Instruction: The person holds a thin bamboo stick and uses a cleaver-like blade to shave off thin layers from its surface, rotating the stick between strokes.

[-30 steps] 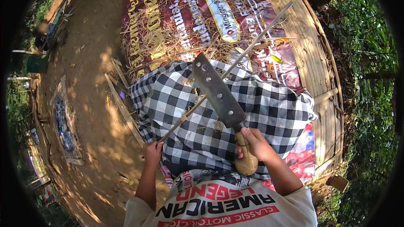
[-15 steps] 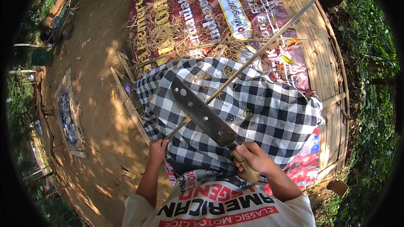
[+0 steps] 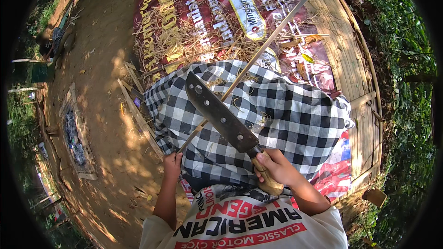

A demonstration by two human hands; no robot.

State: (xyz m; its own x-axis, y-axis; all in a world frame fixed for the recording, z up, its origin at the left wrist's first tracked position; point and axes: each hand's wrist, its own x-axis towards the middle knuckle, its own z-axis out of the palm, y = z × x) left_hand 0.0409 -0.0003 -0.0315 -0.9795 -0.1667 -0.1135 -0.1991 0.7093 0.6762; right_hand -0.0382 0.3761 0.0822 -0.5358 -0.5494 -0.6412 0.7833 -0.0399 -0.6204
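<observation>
My right hand point(image 3: 276, 167) grips the wooden handle of a large dark cleaver point(image 3: 218, 112) with several holes in its blade. The blade points up and to the left and lies across a long thin bamboo strip point(image 3: 272, 38). My left hand point(image 3: 172, 163) holds the near end of that strip, which runs diagonally up to the right. Both hands work over a black-and-white checkered cloth point(image 3: 295, 115) covering my lap.
A red printed banner point(image 3: 184, 14) strewn with dry bamboo shavings point(image 3: 184, 37) lies ahead on a woven bamboo platform point(image 3: 350, 60). Bare dirt ground point(image 3: 97, 110) lies to the left, with wooden slats point(image 3: 136, 110) at the platform's edge. Green plants point(image 3: 406, 64) fill the right.
The cleaver has swung from pointing up to leaning left and now crosses the strip lower down. The strip's far end has risen to the upper right. My left hand stays at the strip's near end.
</observation>
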